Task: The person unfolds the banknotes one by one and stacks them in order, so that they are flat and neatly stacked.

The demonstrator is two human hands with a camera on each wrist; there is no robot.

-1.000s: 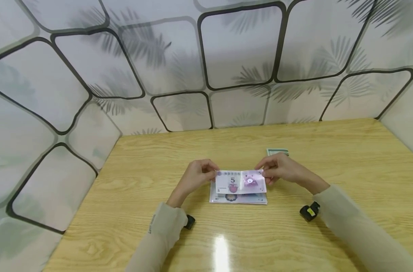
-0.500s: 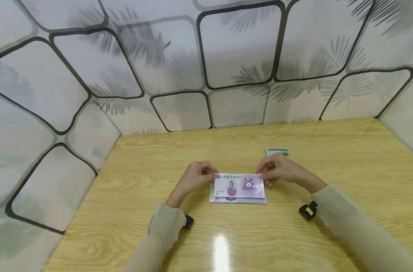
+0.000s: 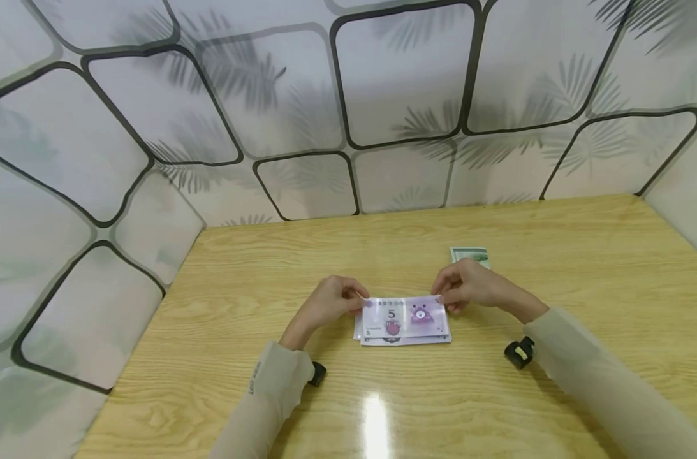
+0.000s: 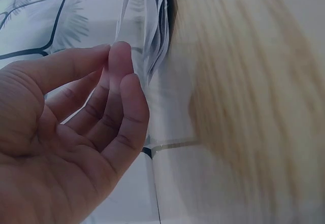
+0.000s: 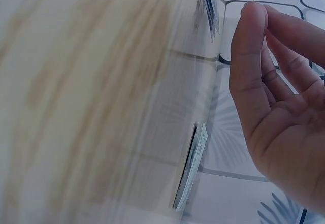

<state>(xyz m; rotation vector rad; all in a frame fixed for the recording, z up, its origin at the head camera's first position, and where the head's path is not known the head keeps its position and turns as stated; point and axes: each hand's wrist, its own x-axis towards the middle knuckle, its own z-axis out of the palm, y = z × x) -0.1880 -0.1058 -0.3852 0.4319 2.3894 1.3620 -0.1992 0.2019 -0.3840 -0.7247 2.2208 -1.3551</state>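
A purple play banknote [image 3: 405, 317] marked 5 is held by its two upper corners, between both hands. My left hand [image 3: 330, 305] pinches the left corner between thumb and fingers. At the right corner, my right hand [image 3: 473, 284] does the same. Beneath the purple note lies a small stack of banknotes [image 3: 366, 342], its edges showing at the left and bottom. In the left wrist view the pinched note is a thin sheet [image 4: 122, 23], apart from the stack [image 4: 156, 26] at that end. The right wrist view shows the stack's edges [image 5: 209, 10] below the pinching fingertips.
A green banknote pile [image 3: 471, 255] lies on the wooden table [image 3: 256, 274] just behind my right hand, also seen edge-on as a flat pile [image 5: 191, 168]. Black wrist cameras sit under both sleeves. A patterned wall covering [image 3: 405, 83] borders the table's back.
Both hands have lowered the purple note slightly toward the front, so it covers more of the stack. A note in the stack now sits shifted, with a left edge showing separately.
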